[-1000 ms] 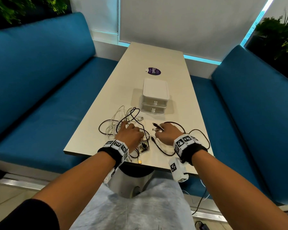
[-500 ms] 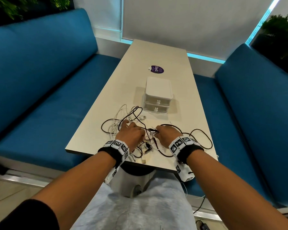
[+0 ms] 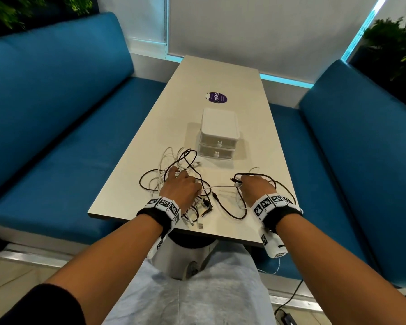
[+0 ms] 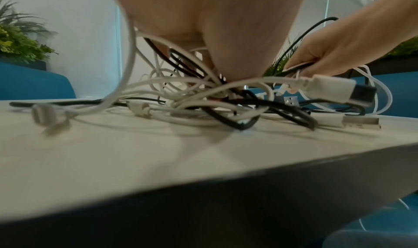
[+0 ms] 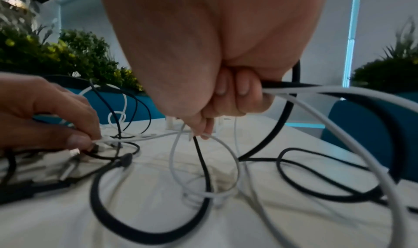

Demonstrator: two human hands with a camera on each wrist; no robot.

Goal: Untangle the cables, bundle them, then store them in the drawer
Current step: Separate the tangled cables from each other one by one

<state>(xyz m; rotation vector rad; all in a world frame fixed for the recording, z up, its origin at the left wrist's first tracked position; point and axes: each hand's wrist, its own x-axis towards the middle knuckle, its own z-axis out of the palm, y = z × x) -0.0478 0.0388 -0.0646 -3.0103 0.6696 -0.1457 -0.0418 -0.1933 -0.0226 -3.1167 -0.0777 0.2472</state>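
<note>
At frame centre, our left hand (image 3: 182, 187) is pinching tangled cables (image 3: 174, 165); our right hand (image 3: 256, 187) is gripping a black cable (image 5: 278, 126) and a white cable (image 5: 321, 107).

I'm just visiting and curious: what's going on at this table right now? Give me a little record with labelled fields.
Setting: pale table between blue benches
Cables: tangled black and white cables, loose on the table
Left hand: left hand pinches white strands in the tangle
Right hand: right hand grips black and white cables, pulled to the side
Storage: white two-drawer box, both drawers shut
Progress: untangling under way; nothing bundled or stored
</note>
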